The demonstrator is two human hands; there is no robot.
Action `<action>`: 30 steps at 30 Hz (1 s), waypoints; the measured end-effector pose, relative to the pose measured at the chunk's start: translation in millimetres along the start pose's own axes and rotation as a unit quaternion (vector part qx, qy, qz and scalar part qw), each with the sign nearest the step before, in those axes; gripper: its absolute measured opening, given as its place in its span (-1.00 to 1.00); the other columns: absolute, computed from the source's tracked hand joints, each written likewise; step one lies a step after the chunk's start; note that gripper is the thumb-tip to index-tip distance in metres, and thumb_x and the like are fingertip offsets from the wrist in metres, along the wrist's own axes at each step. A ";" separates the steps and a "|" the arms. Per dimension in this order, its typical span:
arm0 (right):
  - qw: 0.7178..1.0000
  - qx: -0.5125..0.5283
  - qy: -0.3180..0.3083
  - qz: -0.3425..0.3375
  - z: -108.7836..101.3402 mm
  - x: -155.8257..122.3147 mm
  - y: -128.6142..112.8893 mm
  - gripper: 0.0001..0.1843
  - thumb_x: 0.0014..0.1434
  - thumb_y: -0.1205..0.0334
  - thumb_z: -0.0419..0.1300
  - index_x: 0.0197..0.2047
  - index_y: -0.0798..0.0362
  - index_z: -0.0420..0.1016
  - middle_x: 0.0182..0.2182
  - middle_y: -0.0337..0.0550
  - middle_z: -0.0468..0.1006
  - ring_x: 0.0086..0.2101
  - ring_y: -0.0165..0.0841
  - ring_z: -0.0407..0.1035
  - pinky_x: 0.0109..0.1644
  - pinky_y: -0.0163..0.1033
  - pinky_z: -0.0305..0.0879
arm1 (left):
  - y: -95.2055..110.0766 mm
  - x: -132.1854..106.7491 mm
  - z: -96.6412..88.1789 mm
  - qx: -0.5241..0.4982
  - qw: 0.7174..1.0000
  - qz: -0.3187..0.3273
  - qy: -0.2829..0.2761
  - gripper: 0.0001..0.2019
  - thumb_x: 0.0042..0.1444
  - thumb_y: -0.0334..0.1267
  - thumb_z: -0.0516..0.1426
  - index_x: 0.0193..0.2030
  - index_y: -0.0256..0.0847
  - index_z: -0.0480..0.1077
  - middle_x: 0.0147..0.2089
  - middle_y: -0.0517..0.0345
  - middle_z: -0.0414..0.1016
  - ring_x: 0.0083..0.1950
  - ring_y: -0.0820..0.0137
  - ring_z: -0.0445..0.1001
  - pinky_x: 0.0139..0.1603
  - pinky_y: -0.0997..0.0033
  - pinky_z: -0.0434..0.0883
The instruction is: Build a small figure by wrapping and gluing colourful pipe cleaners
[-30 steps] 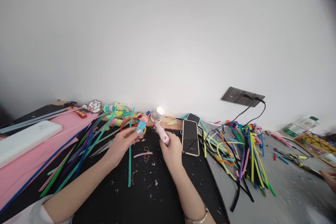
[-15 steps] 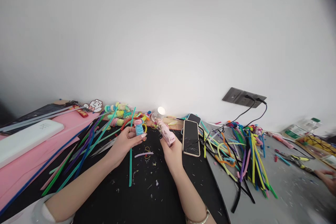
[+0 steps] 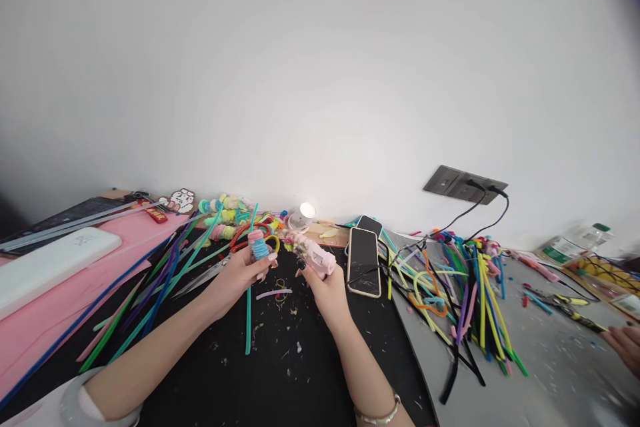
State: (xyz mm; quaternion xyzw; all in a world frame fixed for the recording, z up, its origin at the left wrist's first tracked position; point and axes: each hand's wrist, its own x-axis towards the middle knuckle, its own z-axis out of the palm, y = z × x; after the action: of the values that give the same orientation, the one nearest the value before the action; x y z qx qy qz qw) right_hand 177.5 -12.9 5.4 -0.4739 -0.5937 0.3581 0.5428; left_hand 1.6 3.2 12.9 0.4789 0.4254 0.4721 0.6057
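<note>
My left hand point(image 3: 240, 277) pinches a small coiled pipe-cleaner piece point(image 3: 259, 247), pink at the top and light blue below, tilted a little. Closed around the handle of a pink glue gun point(image 3: 320, 257) is my right hand point(image 3: 325, 290); the gun's front end points away and to the left, apart from the coil. A teal pipe cleaner point(image 3: 249, 323) lies beneath my left hand. Just beyond it are the red-and-yellow handles of scissors point(image 3: 260, 233). A short lilac piece point(image 3: 273, 293) rests on the black mat point(image 3: 240, 387) between my hands.
At the back a lit white lamp point(image 3: 303, 215) stands near finished coils point(image 3: 227, 217). Phones point(image 3: 364, 263) lie right of my right hand, beside a pipe-cleaner bundle point(image 3: 483, 307). A white case point(image 3: 60, 267) is at left. Another person's hand point(image 3: 625, 343) is by pliers at far right.
The glue gun has turned, its front swinging left toward the coil. The coil has tilted and shifted slightly left. The other person's hand at far right has moved a little.
</note>
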 end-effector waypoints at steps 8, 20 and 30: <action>0.997 0.037 -0.071 0.020 0.2 -1.3 2.0 -0.74 0.08 0.07 0.22 -0.47 0.10 0.51 -0.65 -0.24 0.41 -0.62 -0.43 0.19 -0.57 -0.35 0.15 | -8.7 -1.6 -1.4 -0.028 0.997 -0.037 -0.062 -0.68 0.02 0.03 0.18 -0.39 -0.16 0.22 -0.45 0.32 0.17 -0.54 0.54 0.06 -0.44 0.45 0.16; 0.997 0.009 -0.078 0.026 0.5 -1.2 6.4 -0.65 0.09 0.00 0.20 -0.50 0.12 0.49 -0.69 -0.27 0.36 -0.65 -0.46 0.12 -0.59 -0.36 0.10 | -7.9 0.3 -1.7 -0.052 0.995 -0.062 -0.059 -0.56 0.14 0.24 -0.10 -0.24 -0.11 0.24 -0.43 0.29 0.24 -0.56 0.50 0.08 -0.42 0.39 0.19; 0.997 0.008 -0.080 0.018 0.4 -2.6 8.7 -0.71 0.10 0.10 0.20 -0.55 0.10 0.44 -0.69 -0.29 0.34 -0.64 -0.48 0.10 -0.57 -0.36 0.09 | -16.3 1.8 -2.9 -0.065 0.995 -0.024 -0.067 -0.57 0.15 0.21 -0.05 -0.32 -0.16 0.25 -0.45 0.31 0.23 -0.55 0.54 0.08 -0.44 0.45 0.18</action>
State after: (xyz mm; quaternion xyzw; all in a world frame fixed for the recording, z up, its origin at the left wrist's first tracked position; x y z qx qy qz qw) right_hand 178.5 -12.8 -3.7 -0.4503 -0.6238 0.4091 0.4906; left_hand 1.8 3.9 -3.7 0.4589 0.3633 0.4512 0.6737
